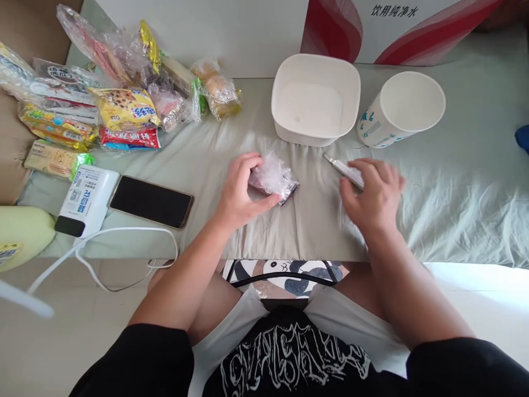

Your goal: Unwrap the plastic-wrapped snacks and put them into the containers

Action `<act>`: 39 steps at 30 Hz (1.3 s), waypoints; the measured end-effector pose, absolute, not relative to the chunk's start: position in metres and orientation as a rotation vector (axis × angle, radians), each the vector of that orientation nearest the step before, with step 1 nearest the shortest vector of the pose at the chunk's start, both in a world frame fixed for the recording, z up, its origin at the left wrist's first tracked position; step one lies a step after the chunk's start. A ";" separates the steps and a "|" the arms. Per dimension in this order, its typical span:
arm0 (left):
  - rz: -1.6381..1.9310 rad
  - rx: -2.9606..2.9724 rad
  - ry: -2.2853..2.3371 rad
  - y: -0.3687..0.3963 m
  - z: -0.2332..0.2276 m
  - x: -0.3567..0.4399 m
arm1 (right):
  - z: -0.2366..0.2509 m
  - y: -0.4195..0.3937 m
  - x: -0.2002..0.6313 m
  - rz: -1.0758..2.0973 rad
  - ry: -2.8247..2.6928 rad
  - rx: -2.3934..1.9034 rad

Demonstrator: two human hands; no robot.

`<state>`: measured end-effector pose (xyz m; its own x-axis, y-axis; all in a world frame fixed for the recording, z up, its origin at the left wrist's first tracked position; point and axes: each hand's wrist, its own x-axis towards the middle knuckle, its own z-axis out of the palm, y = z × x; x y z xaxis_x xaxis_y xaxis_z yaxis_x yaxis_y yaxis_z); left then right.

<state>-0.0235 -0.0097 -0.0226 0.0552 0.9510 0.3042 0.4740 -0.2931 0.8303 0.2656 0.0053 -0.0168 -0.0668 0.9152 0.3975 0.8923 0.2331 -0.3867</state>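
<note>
My left hand [239, 190] grips a small snack in crinkled clear plastic wrap [275, 177], pressing it onto the pale green sheet [314, 226]. My right hand [374, 193] closes around a slim white utility knife [345, 169], whose tip points up and left toward the snack. Behind the hands stand a square white bowl [316, 99] and a round white paper cup [403, 109], both looking hollow inside.
A heap of wrapped snacks [124, 107] lies at the back left. A black phone [151, 201], a white power bank [86, 199] with a white cable [124, 231] sit at the left front edge. A red-and-white carton [397, 22] stands behind.
</note>
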 end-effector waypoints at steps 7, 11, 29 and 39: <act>1.144 1.439 1.439 -0.008 -0.015 -0.010 | -0.010 -0.013 0.232 0.547 -2.154 -1.099; 1.196 1.421 1.467 -0.005 -0.019 -0.012 | -0.008 -0.011 0.240 0.542 -2.093 -1.097; 0.877 2.216 1.568 -0.019 -0.016 -0.020 | -0.022 -0.018 0.262 0.084 -2.146 -1.300; 1.109 2.177 1.606 -0.032 0.010 -0.030 | -0.004 -0.033 0.263 0.126 -2.126 -1.361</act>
<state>-0.0301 -0.0316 0.0100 0.1195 0.8902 0.4397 0.7263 -0.3803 0.5726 0.2627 -0.0334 -0.0040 -0.2903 0.8519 0.4359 0.7944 0.4685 -0.3866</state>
